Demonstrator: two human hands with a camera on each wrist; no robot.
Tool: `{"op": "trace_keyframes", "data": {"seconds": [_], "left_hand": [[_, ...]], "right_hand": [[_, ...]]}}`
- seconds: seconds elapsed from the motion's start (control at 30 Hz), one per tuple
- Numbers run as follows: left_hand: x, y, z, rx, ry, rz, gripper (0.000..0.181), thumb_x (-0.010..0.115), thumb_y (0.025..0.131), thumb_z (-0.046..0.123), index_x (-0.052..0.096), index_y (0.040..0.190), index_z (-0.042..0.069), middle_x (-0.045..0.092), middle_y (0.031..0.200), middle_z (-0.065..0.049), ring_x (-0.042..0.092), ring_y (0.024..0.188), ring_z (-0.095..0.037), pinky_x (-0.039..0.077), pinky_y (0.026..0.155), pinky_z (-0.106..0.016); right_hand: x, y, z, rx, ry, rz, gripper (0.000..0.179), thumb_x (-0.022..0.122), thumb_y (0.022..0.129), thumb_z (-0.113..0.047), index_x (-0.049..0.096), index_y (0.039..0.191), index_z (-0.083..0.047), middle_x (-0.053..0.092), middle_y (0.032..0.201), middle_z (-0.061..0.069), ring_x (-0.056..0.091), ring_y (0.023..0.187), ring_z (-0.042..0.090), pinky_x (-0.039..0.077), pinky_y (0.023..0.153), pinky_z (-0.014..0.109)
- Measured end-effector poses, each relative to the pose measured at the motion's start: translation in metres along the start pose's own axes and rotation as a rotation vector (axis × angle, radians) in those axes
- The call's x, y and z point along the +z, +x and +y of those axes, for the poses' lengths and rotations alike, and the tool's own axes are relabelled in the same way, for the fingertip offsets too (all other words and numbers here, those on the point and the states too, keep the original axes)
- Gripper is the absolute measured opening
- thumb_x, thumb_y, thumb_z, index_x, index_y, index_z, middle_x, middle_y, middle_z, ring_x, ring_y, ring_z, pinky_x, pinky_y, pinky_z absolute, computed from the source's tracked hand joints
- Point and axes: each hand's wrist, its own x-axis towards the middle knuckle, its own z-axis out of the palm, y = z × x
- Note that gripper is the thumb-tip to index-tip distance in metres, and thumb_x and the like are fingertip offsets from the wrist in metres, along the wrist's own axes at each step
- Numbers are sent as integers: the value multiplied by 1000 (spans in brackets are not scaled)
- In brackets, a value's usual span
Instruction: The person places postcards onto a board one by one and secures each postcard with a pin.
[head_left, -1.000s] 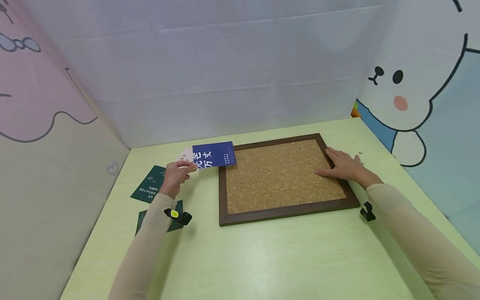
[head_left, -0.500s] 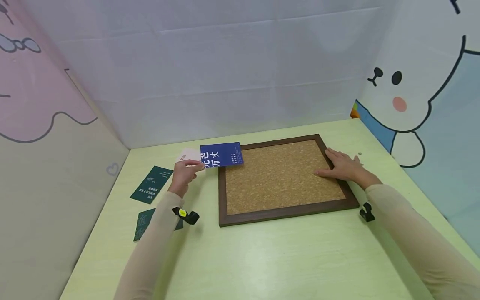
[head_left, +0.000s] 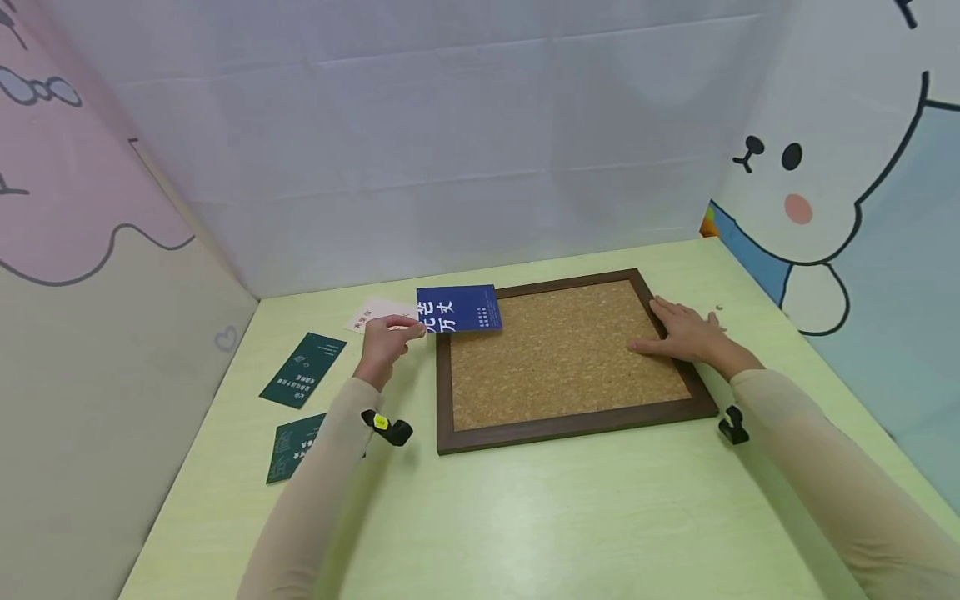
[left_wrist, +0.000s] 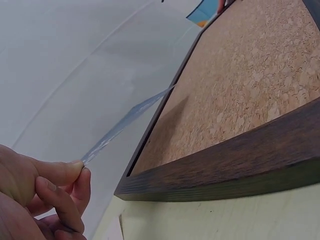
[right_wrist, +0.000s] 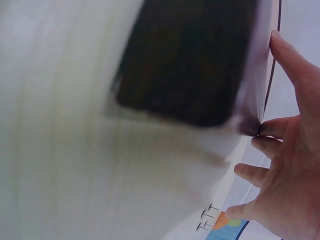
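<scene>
Between thumb and fingers, my left hand point(head_left: 381, 350) pinches a blue card point(head_left: 465, 308) with white writing by its near left corner. The card stretches over the upper left corner of a cork board point(head_left: 562, 358) in a dark brown wooden frame. In the left wrist view it appears nearly edge-on, a thin strip point(left_wrist: 125, 122) tilted above the frame's edge. My right hand point(head_left: 693, 333) rests on the right side of the frame with its fingers spread, the thumb reaching onto the cork. The right wrist view shows the fingertips along the frame's edge.
A pale pink card point(head_left: 367, 314) lies behind my left hand. Two dark green cards lie to the left, one farther back point(head_left: 303, 371) and one nearer point(head_left: 292, 450), partly under the left forearm. Several small pins point(right_wrist: 206, 216) lie beyond the right hand. Cloth walls point(head_left: 480, 167) enclose the table.
My left hand has carried the blue card to the right, farther over the board's left side. More of the pink and green cards shows. The right hand stays in place.
</scene>
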Motion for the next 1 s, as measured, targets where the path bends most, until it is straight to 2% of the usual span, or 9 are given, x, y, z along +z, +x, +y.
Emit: {"op": "trace_keyframes", "data": {"seconds": [0.33,0.57,0.8,0.9,1.0], "left_hand": [[14,-2,3,1,17,-11,23,72,88,19,71,106,4,61,121,-9,55,103,-27,42,75,-28],[21,0,0,26,26,-17,20,75,85,17,72,101,5,59,122,-7,50,83,-16,40,66,-26],[27,-1,0,51,25,-26,20,76,84,17,73,99,4,56,132,-6,42,66,-12,35,57,-25],[30,0,-1,56,37,-23,19,76,84,17,73,98,5,55,135,-6,44,69,-13,36,58,-25],[31,-1,-2,60,48,-18,19,76,83,18,73,97,5,56,134,-7,47,79,-16,39,63,-27]], "right_hand": [[0,0,-1,-1,-4,0,109,55,85,-70,12,155,2,12,160,27,16,141,55,5,101,82],[1,0,1,-2,5,-4,109,55,85,-70,11,155,2,11,160,27,16,141,55,5,100,82],[2,-1,0,2,13,0,109,56,85,-69,11,155,2,11,160,27,16,141,55,6,101,82],[1,-1,0,3,11,-1,109,55,85,-69,11,155,2,11,160,27,16,141,55,6,101,81],[1,0,0,1,11,2,109,56,85,-68,12,155,3,11,160,28,16,141,55,6,101,81]]}}
